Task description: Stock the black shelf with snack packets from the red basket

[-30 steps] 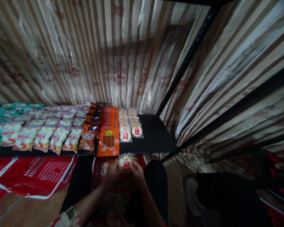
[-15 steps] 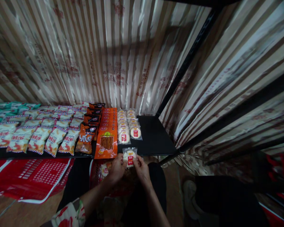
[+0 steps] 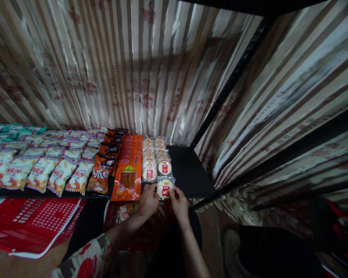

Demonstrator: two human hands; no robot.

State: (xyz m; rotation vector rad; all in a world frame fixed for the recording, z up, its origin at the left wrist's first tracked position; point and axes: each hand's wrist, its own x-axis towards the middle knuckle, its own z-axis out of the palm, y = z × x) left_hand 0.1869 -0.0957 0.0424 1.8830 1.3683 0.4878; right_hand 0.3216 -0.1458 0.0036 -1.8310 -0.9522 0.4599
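A clear packet of round white rice crackers (image 3: 164,188) with a red label lies at the shelf's front edge, at the near end of the right cracker row. My right hand (image 3: 179,203) pinches its right side between thumb and fingers. On the left side, my left hand (image 3: 149,200) has its fingers closed at the packet's edge. Just behind are two rows of matching cracker packets (image 3: 149,170), overlapping toward the back. Left of them lies a row of flat orange snack-stick packs (image 3: 127,179).
Dark orange snack bags (image 3: 100,173) and several white bags (image 3: 42,173) fill the black shelf (image 3: 188,170) leftward. A black metal post (image 3: 229,85) rises at the right corner. Red baskets (image 3: 43,220) stand below, one between my legs. Striped curtain (image 3: 133,69) hangs behind.
Both hands have moved the cracker packet forward and slightly right, from in front of the shelf onto the end of the right row. The view has shifted slightly.
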